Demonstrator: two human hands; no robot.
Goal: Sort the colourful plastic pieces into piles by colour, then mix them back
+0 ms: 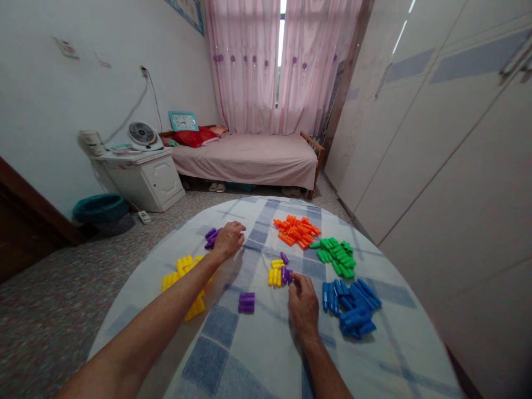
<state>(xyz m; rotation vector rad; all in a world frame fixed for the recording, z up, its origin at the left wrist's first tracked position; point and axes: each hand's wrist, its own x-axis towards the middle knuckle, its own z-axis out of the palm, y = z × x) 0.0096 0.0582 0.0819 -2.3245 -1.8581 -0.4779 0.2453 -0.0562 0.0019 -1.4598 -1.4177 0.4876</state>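
Note:
My left hand [230, 239] is above the cloth beside a small pile of purple plastic tube-shaped pieces [211, 237], its fingers apart and pointing right. Nothing shows in it. At the middle of the table, my right hand [304, 306] has its fingertips on a purple piece [286, 275] at the right end of a small group. That group includes yellow pieces [275, 277] lying side by side, and a lone purple piece [284, 257] rests just behind it. Closer to me lies a short row of purple pieces [246, 302]. Under my left forearm a yellow pile [181, 271] is partly hidden.
A checked cloth [249, 360] covers the round table. Orange pieces [297, 231] are heaped at the back, with green pieces [338, 257] and blue pieces [353, 305] on the right. Beyond stand a bed [249, 158], a white cabinet [162, 180] and a wardrobe [415, 138].

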